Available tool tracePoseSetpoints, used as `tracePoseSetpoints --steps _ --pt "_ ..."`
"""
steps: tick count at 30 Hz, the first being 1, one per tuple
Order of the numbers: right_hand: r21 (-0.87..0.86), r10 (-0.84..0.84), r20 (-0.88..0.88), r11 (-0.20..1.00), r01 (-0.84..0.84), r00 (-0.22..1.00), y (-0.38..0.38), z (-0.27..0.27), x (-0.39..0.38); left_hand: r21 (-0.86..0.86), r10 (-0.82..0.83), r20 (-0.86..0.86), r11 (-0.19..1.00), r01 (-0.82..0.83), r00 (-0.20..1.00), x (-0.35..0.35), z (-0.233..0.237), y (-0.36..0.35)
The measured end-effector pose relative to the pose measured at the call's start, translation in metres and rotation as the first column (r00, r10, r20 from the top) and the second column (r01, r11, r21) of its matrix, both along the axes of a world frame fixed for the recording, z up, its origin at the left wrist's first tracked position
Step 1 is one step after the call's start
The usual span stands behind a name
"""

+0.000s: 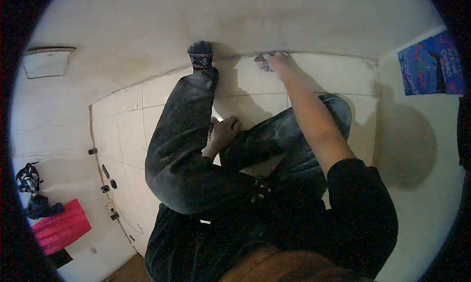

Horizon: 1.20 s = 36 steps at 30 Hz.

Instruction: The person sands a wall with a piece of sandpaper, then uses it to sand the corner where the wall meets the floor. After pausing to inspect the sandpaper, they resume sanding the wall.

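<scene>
My right hand (277,62) reaches forward to the seam where the floor meets the wall. Its fingers are closed on a small reddish-brown piece (260,58), held low against the foot of the wall. Between my bent legs is my left hand (224,134), its fingers curled in close to my folded right leg (265,137). A bit of dark patterned cloth shows beside its wrist; what those fingers hold, if anything, I cannot tell.
My left foot in a patterned sock (200,55) presses toward the wall (304,22). Pale tiles (333,73) cover the floor. Chargers and cables (112,203) lie along the left edge, near a pink cloth (64,227) and a backpack (28,178). Blue patterned fabric (429,66) hangs at right.
</scene>
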State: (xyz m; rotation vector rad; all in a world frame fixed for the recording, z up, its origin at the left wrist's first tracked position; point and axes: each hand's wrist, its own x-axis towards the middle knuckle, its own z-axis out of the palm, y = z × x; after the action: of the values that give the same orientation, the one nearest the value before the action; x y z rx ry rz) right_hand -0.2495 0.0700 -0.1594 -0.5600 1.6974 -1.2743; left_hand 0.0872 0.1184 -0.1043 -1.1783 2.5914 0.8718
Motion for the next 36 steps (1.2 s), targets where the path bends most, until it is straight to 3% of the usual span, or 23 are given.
tracePoseSetpoints --steps 1,3,4,6,7,9,10,13,15,16,17,18,20,22,24,26,28,30,33,36 --pt "-0.007 -0.001 -0.035 1.0 0.0 0.999 -0.001 0.005 0.002 0.007 -0.011 -0.012 1.0 0.011 1.0 -0.001 0.0 -0.002" --pt "-0.091 -0.019 -0.299 0.996 -0.008 0.954 0.001 0.042 0.012 0.029 -0.028 -0.026 0.999 0.029 0.999 0.0 -0.004 -0.004" --pt "-0.115 -0.036 -0.376 0.993 -0.008 0.926 -0.003 0.054 0.017 -0.05 -0.106 0.004 0.993 0.106 0.994 0.009 -0.015 -0.004" --pt "-0.218 -0.029 -0.112 0.976 0.004 0.993 -0.032 0.007 0.018 -0.144 -0.197 0.039 0.969 0.2 0.98 0.019 -0.032 -0.008" --pt "-0.211 0.006 0.009 0.978 -0.004 1.0 -0.031 0.011 0.016 -0.157 -0.212 0.042 0.964 0.216 0.976 0.016 -0.028 -0.009" --pt "-0.126 0.075 0.242 0.991 -0.045 0.967 -0.014 0.011 0.01 -0.034 -0.127 0.006 0.991 0.127 0.992 0.012 -0.021 -0.006" --pt "-0.06 0.106 0.354 0.994 -0.091 0.929 -0.004 0.013 0.007 -0.07 -0.175 0.026 0.982 0.176 0.984 0.014 -0.026 -0.009" --pt "-0.074 -0.08 0.254 0.992 0.101 0.964 -0.029 -0.017 0.007 -0.086 -0.189 0.034 0.978 0.191 0.981 0.02 -0.038 -0.01" --pt "-0.162 -0.036 0.256 0.983 0.08 0.966 -0.024 0.015 0.018 0.001 -0.027 -0.04 1.0 0.027 0.999 0.0 0.002 0.0" --pt "-0.181 -0.043 0.222 0.98 0.085 0.974 -0.026 0.011 0.017 -0.053 -0.092 -0.025 0.994 0.09 0.995 0.003 -0.003 -0.002" --pt "-0.2 -0.051 0.188 0.976 0.089 0.981 -0.028 0.005 0.015 -0.109 -0.156 -0.009 0.982 0.154 0.988 0.01 -0.013 -0.006" --pt "-0.189 -0.086 0.13 0.976 0.11 0.988 -0.038 -0.047 0.01 -0.106 -0.154 -0.011 0.983 0.152 0.988 0.011 -0.015 -0.005" --pt "-0.149 -0.097 0.124 0.982 0.115 0.988 -0.036 -0.053 0.006 -0.047 -0.087 -0.037 0.995 0.085 0.996 0.009 -0.015 -0.004" --pt "-0.089 -0.052 0.235 0.993 0.074 0.971 -0.017 0.018 0.008 -0.027 -0.032 -0.014 0.999 0.031 0.999 0.001 -0.005 -0.001" --pt "-0.251 -0.057 0.039 0.966 0.065 0.998 -0.034 0.017 0.017 -0.094 -0.053 0.067 0.994 0.059 0.996 -0.009 0.008 0.005" --pt "-0.307 -0.058 0.029 0.95 0.065 0.998 -0.032 0.037 0.013 -0.086 -0.072 0.063 0.993 0.077 0.995 -0.007 0.006 0.005" --pt "-0.242 -0.038 0.231 0.966 0.095 0.972 -0.011 0.054 0.008 -0.046 -0.055 0.057 0.997 0.057 0.997 -0.002 0.005 0.006" --pt "-0.146 -0.112 0.217 0.979 0.146 0.97 -0.005 0.012 -0.001 0.02 0.002 0.039 1.0 -0.003 0.999 -0.006 0.009 0.001" --pt "-0.135 -0.129 0.042 0.982 0.133 0.991 -0.037 -0.048 -0.006 -0.022 0.013 -0.063 1.0 -0.015 0.998 -0.001 -0.003 0.0" --pt "-0.113 -0.109 -0.072 0.989 0.1 0.991 -0.033 -0.008 0.004 -0.029 -0.038 -0.032 0.999 0.037 0.999 -0.001 0.004 0.001"
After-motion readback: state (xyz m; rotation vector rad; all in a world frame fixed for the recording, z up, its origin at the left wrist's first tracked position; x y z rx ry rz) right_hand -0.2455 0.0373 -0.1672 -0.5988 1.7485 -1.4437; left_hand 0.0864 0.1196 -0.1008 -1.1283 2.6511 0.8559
